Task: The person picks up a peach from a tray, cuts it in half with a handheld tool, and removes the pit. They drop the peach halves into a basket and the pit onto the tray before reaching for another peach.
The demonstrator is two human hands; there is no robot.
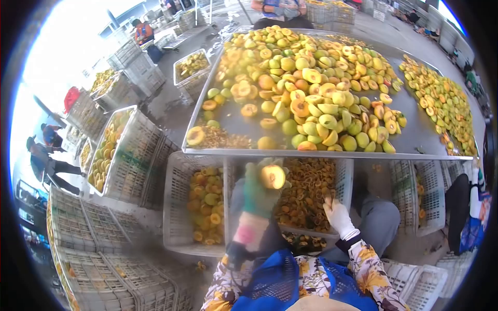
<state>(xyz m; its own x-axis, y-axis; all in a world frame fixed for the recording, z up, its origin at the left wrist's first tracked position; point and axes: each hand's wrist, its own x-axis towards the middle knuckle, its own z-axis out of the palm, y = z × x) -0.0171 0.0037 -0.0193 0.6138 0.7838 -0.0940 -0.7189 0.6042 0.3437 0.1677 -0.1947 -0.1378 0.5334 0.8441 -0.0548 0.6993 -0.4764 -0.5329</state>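
Note:
My left hand (257, 193), in a green glove and blurred, grips a yellow peach half (273, 177) with its cut face and brown centre showing. It is raised over the crates, just below the front edge of the metal table (332, 154). My right hand (340, 218), in a white glove, is closed at the right side of a crate of brown pits and scraps (306, 192). A small brownish thing shows at its fingertips; I cannot tell what it is. Left of that stands a crate with peach halves (207, 199).
Heaped peach halves (321, 98) cover much of the table, with another pile (441, 103) along its right side. Stacked plastic crates (124, 160) stand on the left. A person (280, 9) sits across the table, and others work farther back on the left.

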